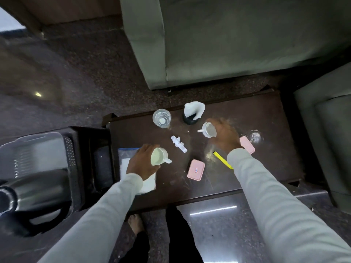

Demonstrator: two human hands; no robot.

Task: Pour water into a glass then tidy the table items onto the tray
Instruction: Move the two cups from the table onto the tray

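Note:
My left hand (142, 162) grips a white mug (159, 156), tilted with its handle pointing right, above the dark table's (266, 118) left part. My right hand (224, 135) holds a second white mug (209, 130), tipped on its side with the handle to the left. A clear glass (161, 118) holding water stands at the table's far edge. Crumpled white paper (178, 143) lies between the mugs. A pink lidded box (196, 169) sits near the front, and another pink lid (247, 145) is partly hidden behind my right wrist. A yellow pen (222, 160) lies beside that wrist.
A black holder with white tissue (193, 112) stands at the far edge. A white cloth and clear bag (129, 158) lie under my left hand. A grey tray (34, 149) and a steel jug (38, 188) sit to the left. Grey sofas (228, 44) border the table.

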